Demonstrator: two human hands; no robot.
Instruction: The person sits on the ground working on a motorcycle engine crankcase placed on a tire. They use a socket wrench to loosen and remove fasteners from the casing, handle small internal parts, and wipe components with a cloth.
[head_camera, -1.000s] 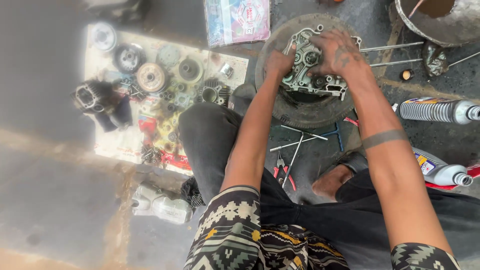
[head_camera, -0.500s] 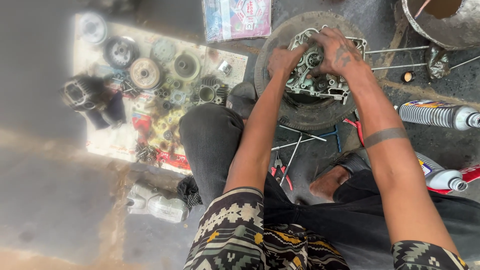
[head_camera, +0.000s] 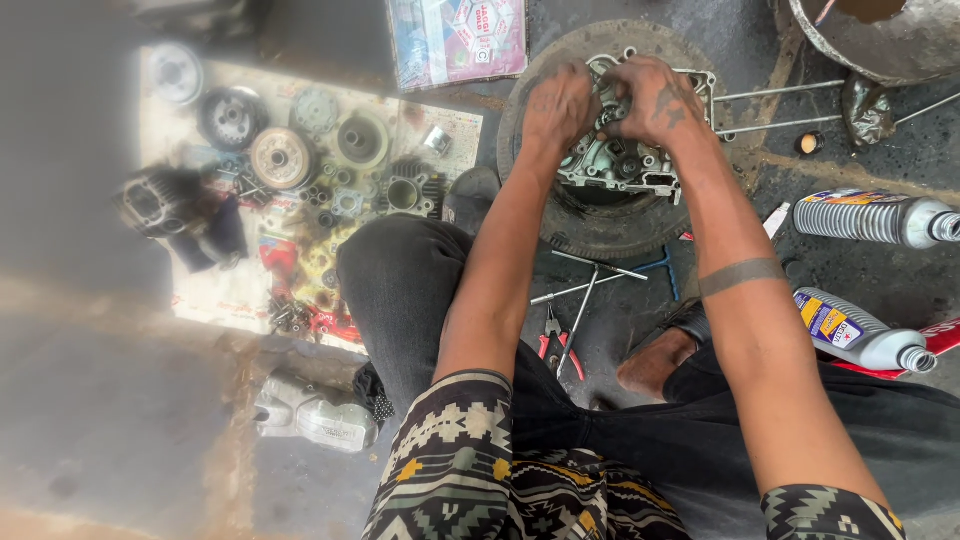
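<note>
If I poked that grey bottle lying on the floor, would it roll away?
Probably a little. The grey bottle lies on its side and looks round, so a push across it could start it rolling. Its ribbed body may grip the rough floor and slow it. It looks like plastic, so it likely would not break.

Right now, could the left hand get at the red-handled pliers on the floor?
Probably yes. The left hand is busy on the engine casing, but the pliers lie uncovered between the legs, just beside the left forearm, with nothing on top.
</note>
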